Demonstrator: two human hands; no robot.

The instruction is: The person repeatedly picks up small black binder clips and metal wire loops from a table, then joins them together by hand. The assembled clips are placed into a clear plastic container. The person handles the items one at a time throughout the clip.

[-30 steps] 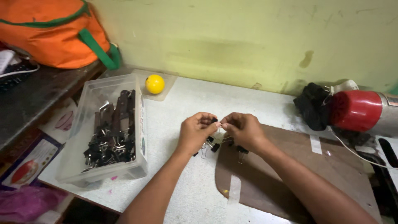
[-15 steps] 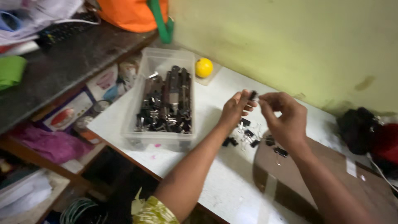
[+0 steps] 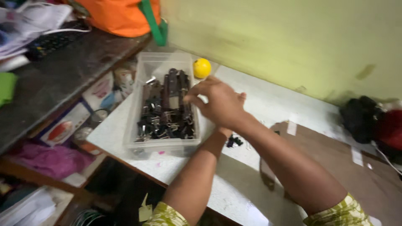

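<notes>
Here the right hand [image 3: 220, 102] reaches over the edge of the clear plastic bin [image 3: 161, 144] of black binder clips [image 3: 165, 117], fingers blurred, so its grip cannot be told. The left hand is hidden beneath it. Beyond sits a yellow ball [image 3: 202, 68].

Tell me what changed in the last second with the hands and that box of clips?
The right hand swung left from the loose clips to the clear box rim, fingers over the black clips inside. The left hand is now hidden behind it. The box, yellow ball and loose clips stayed put.
</notes>
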